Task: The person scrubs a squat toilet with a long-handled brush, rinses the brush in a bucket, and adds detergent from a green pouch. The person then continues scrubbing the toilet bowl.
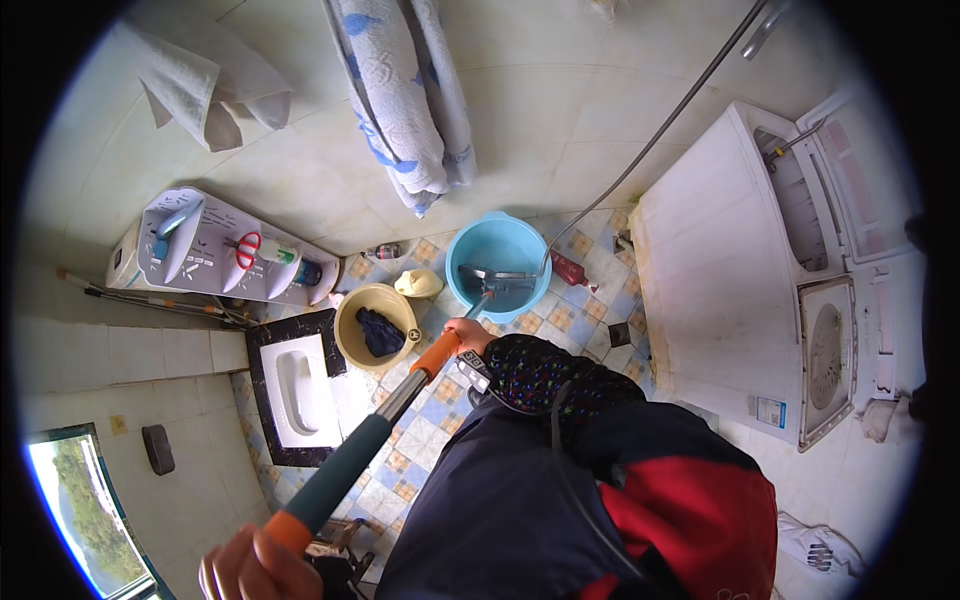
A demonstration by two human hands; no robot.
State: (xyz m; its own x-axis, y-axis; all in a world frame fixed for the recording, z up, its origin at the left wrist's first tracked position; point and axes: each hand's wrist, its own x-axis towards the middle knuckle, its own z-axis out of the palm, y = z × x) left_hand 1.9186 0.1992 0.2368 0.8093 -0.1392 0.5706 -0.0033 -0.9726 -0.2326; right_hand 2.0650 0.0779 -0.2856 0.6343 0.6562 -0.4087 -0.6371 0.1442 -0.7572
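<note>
Both my hands are closed around a long mop handle (352,468), dark green and orange with a bare metal section. My left hand (258,570) grips its upper orange end near the lower left edge. Further down the pole, my right hand (470,336) holds it just below the other orange part. The pole slants away into a light blue basin (500,222) on the floor. A flat, grey mop head (500,275) lies in that basin, in what looks like water. A grey hose (660,130) comes down from the upper right to the basin's right rim.
Left of the blue basin stands a beige basin (346,340) holding a dark cloth (380,332). Beyond it are a squat toilet (297,390) and a lilac shelf (215,255). A red bottle (568,268) lies at right, before a white washing machine (700,230). Towels (395,110) hang above.
</note>
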